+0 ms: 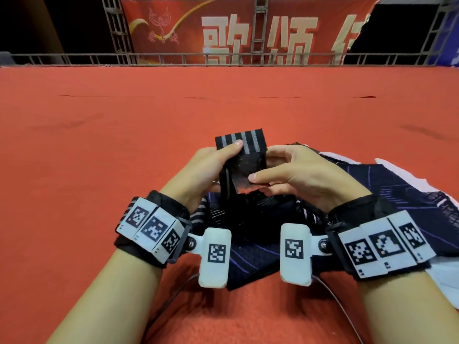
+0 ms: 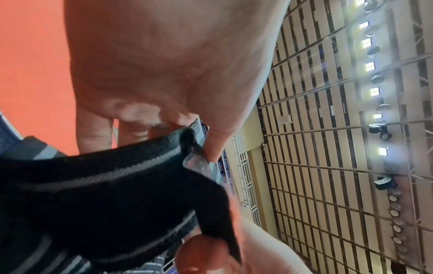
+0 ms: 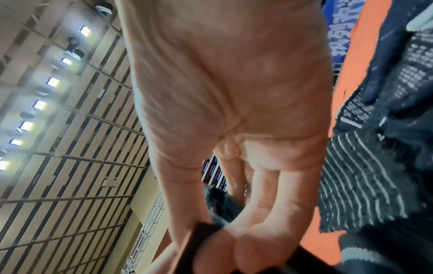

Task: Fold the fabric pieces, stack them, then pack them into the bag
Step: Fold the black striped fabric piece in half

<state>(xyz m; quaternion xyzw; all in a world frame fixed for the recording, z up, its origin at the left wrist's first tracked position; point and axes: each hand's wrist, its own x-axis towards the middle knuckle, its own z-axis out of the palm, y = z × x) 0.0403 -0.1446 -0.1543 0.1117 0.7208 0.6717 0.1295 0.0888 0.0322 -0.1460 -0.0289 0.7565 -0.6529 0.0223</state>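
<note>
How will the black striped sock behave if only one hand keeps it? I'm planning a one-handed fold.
Probably floppy: the black striped sock bends between left hand and right hand. Likely light, since fingertip pinches hold it up. Knit texture suggests little slipping.

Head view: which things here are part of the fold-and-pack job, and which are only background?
Job:
striped black fabric piece, pinched by left hand and right hand
dark fabric pile

Background:
red carpet
red banner
metal truss

A black knitted fabric band point(image 1: 244, 155) carries grey stripes. Beneath it, dark navy cloth point(image 1: 387, 192) shows purple lines on red-orange carpet point(image 1: 124, 125).
</note>
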